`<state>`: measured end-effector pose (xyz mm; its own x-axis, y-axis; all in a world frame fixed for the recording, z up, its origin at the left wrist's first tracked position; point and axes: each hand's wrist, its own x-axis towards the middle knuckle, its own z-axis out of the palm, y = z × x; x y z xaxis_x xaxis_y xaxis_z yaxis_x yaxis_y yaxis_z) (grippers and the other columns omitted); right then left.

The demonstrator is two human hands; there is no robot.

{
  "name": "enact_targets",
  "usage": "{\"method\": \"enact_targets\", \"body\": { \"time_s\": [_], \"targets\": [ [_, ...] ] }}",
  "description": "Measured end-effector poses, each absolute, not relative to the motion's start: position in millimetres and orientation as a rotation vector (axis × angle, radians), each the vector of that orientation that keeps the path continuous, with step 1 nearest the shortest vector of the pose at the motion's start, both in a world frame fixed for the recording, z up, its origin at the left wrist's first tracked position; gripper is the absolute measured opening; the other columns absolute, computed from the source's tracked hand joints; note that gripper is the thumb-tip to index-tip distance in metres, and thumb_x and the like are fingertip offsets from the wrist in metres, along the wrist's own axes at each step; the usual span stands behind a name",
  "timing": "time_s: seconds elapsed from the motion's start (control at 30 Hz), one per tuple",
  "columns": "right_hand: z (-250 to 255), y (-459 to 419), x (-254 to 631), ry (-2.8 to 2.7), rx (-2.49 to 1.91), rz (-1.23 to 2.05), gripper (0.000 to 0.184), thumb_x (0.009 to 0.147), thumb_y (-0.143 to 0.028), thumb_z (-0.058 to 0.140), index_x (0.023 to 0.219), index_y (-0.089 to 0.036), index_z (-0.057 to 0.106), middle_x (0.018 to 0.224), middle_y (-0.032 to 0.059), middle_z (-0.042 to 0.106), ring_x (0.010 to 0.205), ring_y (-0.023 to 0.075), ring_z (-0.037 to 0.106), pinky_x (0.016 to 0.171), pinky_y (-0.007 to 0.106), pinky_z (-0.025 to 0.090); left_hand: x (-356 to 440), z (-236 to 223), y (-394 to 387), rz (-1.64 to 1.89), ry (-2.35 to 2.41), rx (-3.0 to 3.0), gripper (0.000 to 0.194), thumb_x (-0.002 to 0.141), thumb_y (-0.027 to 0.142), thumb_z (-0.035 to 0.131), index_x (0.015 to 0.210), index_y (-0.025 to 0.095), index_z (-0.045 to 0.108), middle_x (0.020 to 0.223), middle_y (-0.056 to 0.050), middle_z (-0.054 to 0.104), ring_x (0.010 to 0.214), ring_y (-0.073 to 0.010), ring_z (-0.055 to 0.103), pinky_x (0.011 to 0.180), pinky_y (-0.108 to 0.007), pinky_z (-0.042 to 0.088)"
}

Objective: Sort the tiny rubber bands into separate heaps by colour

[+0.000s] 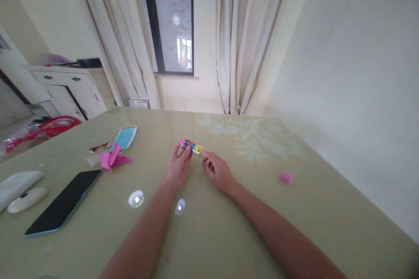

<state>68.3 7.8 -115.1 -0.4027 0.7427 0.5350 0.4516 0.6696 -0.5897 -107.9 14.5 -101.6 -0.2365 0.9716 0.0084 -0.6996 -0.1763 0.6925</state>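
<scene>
While left hand (177, 168) pinches the tube (198, 150) by its left part, mid-table (199, 244), and right hand (221, 173) curls at its right end, pinch unclear, slack fingers could let it slip and roll.

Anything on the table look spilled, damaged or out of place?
Nothing looks spilled or damaged. The small pink object stands out slightly: it lies alone on the right of the table, apart from the colourful tube being held.
</scene>
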Motion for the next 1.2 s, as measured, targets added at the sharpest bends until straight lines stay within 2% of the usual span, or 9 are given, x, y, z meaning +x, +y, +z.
{"method": "enact_targets", "body": {
  "time_s": [0.13,0.3,0.47,0.67,0.8,0.93,1.07,1.2],
  "targets": [
    [-113,8,67,-2.099,-0.910,0.457,0.038,0.102,-0.018,0.053,0.137,-0.022,0.065,0.104,0.0071,0.071,0.080,0.0184,0.066,0.081,0.032,0.056,-112,-99,9,1.642,0.745,0.545,0.061,0.067,0.026,0.099,0.118,0.030,0.065,0.111,0.000,0.077,0.093,-0.0158,0.074,0.088,-0.034,0.059],
    [-118,12,67,-2.024,-0.825,0.560,0.030,0.108,-0.029,0.051,0.130,-0.023,0.070,0.105,0.0079,0.076,0.088,0.0197,0.071,0.089,0.034,0.057,-113,-98,8,1.693,0.773,0.591,0.066,0.068,0.030,0.098,0.122,0.031,0.062,0.119,-0.001,0.074,0.105,-0.0181,0.072,0.093,-0.035,0.057],
    [-124,15,68,-1.874,-0.822,0.746,0.033,0.108,-0.044,0.051,0.115,-0.023,0.075,0.102,0.0085,0.078,0.086,0.0200,0.076,0.079,0.033,0.063,-111,-102,11,1.737,0.791,0.655,0.058,0.069,0.035,0.097,0.117,0.028,0.065,0.126,-0.004,0.072,0.114,-0.0200,0.069,0.097,-0.037,0.055],
    [-122,16,67,-1.789,-0.940,0.804,0.031,0.103,-0.050,0.057,0.101,-0.023,0.072,0.096,0.0069,0.078,0.081,0.0206,0.079,0.070,0.032,0.062,-114,-107,16,1.762,0.821,0.712,0.058,0.068,0.038,0.096,0.115,0.026,0.065,0.123,-0.005,0.073,0.113,-0.0214,0.070,0.099,-0.040,0.054],
    [-121,16,65,-1.700,-1.026,0.903,0.028,0.099,-0.049,0.064,0.109,-0.024,0.063,0.094,0.0063,0.079,0.077,0.0219,0.080,0.065,0.031,0.061,-114,-103,16,1.749,0.794,0.713,0.064,0.062,0.036,0.099,0.115,0.026,0.064,0.116,-0.005,0.077,0.108,-0.0215,0.072,0.097,-0.039,0.056],
    [-121,18,65,-1.693,-1.065,0.937,0.038,0.097,-0.049,0.068,0.123,-0.024,0.057,0.095,0.0059,0.079,0.075,0.0214,0.078,0.064,0.030,0.058,-107,-95,9,1.673,0.768,0.791,0.068,0.065,0.034,0.099,0.122,0.027,0.064,0.118,-0.006,0.077,0.108,-0.0211,0.072,0.094,-0.036,0.057],
    [-119,19,69,-1.832,-1.026,0.839,0.034,0.106,-0.050,0.052,0.124,-0.023,0.062,0.080,0.0024,0.074,0.068,0.0196,0.072,0.065,0.030,0.054,-97,-90,0,1.555,0.768,0.811,0.072,0.067,0.036,0.098,0.130,0.029,0.062,0.124,-0.007,0.075,0.105,-0.0225,0.072,0.082,-0.033,0.060],
    [-117,19,70,-1.886,-0.960,0.804,0.042,0.110,-0.056,0.039,0.116,-0.024,0.065,0.076,0.0024,0.073,0.063,0.0192,0.068,0.064,0.030,0.052,-91,-87,-4,1.557,0.714,0.821,0.069,0.071,0.038,0.096,0.130,0.031,0.061,0.130,-0.008,0.072,0.104,-0.0243,0.072,0.076,-0.033,0.061]
  ]
}}
